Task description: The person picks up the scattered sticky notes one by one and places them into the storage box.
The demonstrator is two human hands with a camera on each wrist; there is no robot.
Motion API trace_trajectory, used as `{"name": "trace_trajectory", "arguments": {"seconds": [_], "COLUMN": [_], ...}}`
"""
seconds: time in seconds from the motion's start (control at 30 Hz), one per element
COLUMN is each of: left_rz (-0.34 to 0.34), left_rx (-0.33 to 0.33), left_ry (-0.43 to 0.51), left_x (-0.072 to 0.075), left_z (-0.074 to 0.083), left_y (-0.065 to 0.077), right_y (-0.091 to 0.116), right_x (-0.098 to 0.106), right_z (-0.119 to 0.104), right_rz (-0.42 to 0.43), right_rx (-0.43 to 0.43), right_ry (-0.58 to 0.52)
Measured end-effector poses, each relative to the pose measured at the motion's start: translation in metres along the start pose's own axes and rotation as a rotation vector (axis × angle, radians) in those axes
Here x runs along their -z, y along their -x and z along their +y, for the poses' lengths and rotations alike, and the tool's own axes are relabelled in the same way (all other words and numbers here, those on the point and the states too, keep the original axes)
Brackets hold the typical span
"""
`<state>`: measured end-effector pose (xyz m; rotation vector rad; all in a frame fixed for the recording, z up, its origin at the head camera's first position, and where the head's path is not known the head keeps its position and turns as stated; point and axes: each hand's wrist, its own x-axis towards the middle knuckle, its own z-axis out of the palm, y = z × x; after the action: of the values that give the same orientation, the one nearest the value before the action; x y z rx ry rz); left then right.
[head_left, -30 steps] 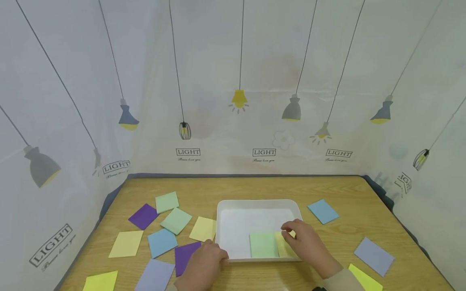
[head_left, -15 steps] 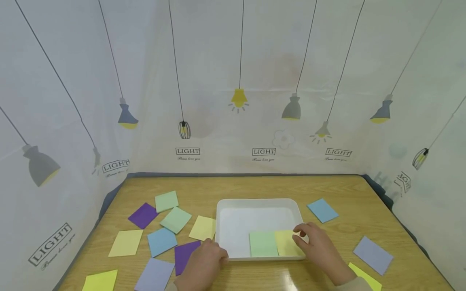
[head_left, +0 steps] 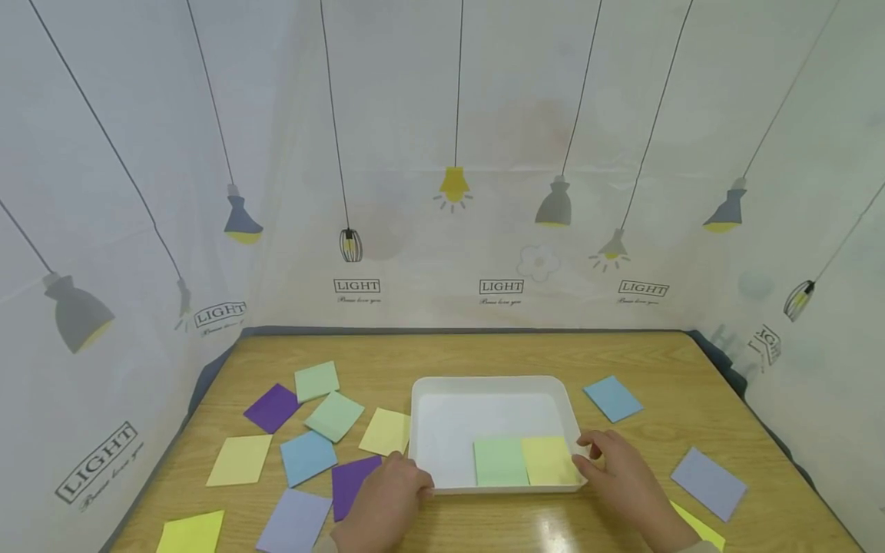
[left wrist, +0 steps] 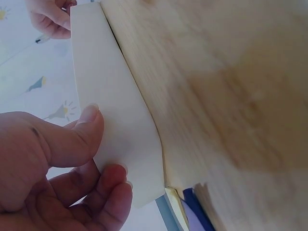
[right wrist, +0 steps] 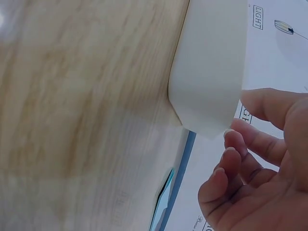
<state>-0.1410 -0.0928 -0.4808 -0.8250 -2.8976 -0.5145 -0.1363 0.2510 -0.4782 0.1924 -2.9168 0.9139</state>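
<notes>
A white tray [head_left: 484, 407] lies on the wooden table, with a pale green sticky note [head_left: 501, 462] and a yellow sticky note [head_left: 549, 461] side by side along its near wall. My left hand [head_left: 387, 495] holds the tray's near left corner; in the left wrist view its thumb [left wrist: 86, 130] lies over the rim and the other fingers curl against the wall. My right hand [head_left: 622, 476] is at the near right corner, thumb and index fingertips right at the rim. Its other fingers are loosely bent in the right wrist view, and no note is between them.
Left of the tray lie several loose notes, among them a purple one [head_left: 273, 408], a blue one [head_left: 308, 458] and a lavender one [head_left: 294, 521]. On the right are a blue note [head_left: 613, 399], a lavender note [head_left: 710, 484] and a partly covered bright yellow note [head_left: 701, 528].
My right hand has moved right, off the yellow note to the tray's right rim, leaving that note uncovered in the tray. The left hand has stayed at its corner.
</notes>
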Motion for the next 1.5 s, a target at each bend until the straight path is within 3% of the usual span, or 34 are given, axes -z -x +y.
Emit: {"name": "trace_trajectory", "arguments": {"seconds": [0.33, 0.57, 0.87, 1.03, 1.5], "left_rz": [-0.027, -0.027, -0.039, -0.023, -0.011], "left_rx": [0.036, 0.036, 0.041, 0.035, 0.019], "left_ry": [0.03, 0.035, 0.019, 0.022, 0.019], "left_x": [0.001, 0.001, 0.001, 0.001, 0.002], "left_z": [0.001, 0.0, 0.001, 0.001, 0.003], "left_y": [0.001, 0.001, 0.0, 0.0, 0.001], "right_y": [0.012, 0.016, 0.022, 0.024, 0.03], "right_x": [0.009, 0.013, 0.022, 0.029, 0.047], "right_z": [0.007, 0.014, 0.034, 0.048, 0.071], "right_rz": [-0.009, -0.069, -0.145, -0.192, -0.242], "right_rx": [-0.042, -0.147, -0.188, -0.254, -0.28], "right_ry": [-0.014, -0.015, 0.054, 0.073, 0.114]}}
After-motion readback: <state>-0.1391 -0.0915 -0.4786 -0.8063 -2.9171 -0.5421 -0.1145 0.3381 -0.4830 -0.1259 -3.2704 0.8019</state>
